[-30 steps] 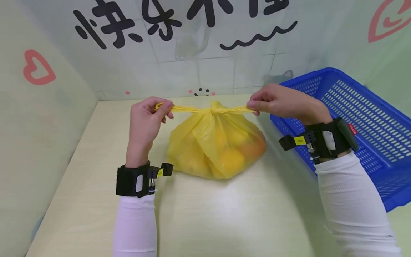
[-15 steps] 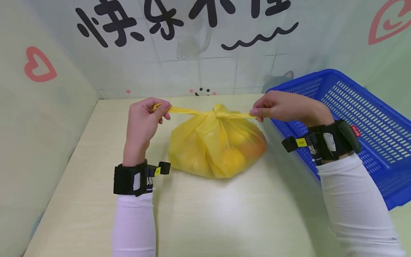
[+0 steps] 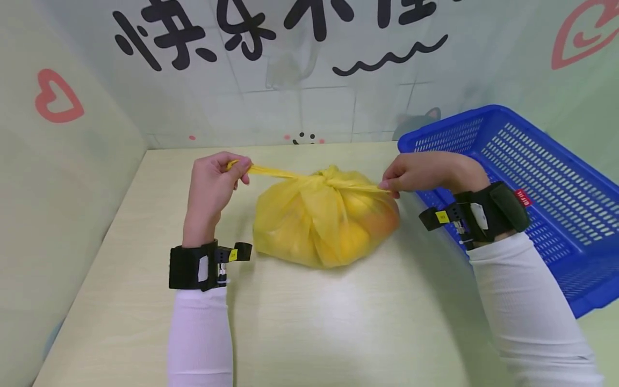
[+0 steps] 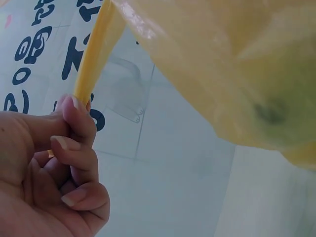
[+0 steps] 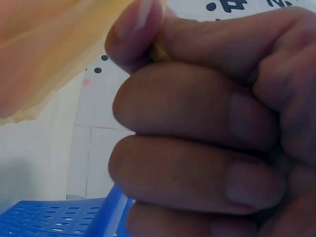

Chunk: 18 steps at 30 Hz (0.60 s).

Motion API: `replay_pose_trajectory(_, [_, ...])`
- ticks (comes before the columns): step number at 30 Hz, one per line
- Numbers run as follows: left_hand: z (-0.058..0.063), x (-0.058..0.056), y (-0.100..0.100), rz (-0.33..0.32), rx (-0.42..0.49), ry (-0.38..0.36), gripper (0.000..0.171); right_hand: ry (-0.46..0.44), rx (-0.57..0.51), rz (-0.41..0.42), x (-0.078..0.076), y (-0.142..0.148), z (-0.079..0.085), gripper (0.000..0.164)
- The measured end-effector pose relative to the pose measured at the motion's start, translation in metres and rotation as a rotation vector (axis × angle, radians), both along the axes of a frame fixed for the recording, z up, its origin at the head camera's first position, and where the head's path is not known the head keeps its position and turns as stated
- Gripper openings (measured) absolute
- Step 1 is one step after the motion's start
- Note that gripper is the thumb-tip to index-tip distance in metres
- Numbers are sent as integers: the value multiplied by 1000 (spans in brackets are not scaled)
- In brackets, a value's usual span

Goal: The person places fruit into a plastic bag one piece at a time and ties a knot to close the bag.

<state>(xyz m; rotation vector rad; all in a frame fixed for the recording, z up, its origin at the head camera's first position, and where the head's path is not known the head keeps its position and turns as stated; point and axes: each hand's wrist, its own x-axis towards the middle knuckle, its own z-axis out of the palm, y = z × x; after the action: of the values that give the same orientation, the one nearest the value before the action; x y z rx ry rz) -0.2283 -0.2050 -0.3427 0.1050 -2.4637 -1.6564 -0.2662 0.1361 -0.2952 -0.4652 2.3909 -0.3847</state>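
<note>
A yellow plastic bag (image 3: 304,226) with round orange and yellow fruit showing through it sits on the table, its top gathered in a knot (image 3: 331,180). My left hand (image 3: 210,188) pinches one twisted bag handle (image 3: 273,172) between thumb and forefinger, drawn out to the left; the left wrist view shows that hand's other fingers (image 4: 81,163) curled. On the other side, my right hand (image 3: 430,171) pinches the second handle (image 3: 360,186), close over the bag's right end. In the right wrist view that hand's curled fingers (image 5: 182,103) hide most of the handle.
A blue perforated plastic basket (image 3: 546,161) stands on the right of the table (image 3: 329,322), partly behind my right wrist. A pale wall (image 3: 329,107) with black lettering rises along the table's back edge, and another wall (image 3: 63,177) closes the left side.
My right hand has moved lower, and its handle now slants down over the bag. The knot has sunk and the bag top has flattened. My left hand has shifted slightly left, still pinching its handle.
</note>
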Motion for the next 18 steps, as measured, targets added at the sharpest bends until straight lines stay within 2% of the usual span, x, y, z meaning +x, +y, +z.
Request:
replay_pose_trajectory(5, [-3,0,-5,-5,-24,-37,25,5,60,42,0,-6,-3,27])
replay_pose_trajectory(12, [-8,-3,-5,8,-31,-15,23,-27,126,50,1,-10,-4,26])
replay_pose_trajectory(18, [-12,-7,-6,29,-28,-21,24,-44,137,42,2,-11,-7,25])
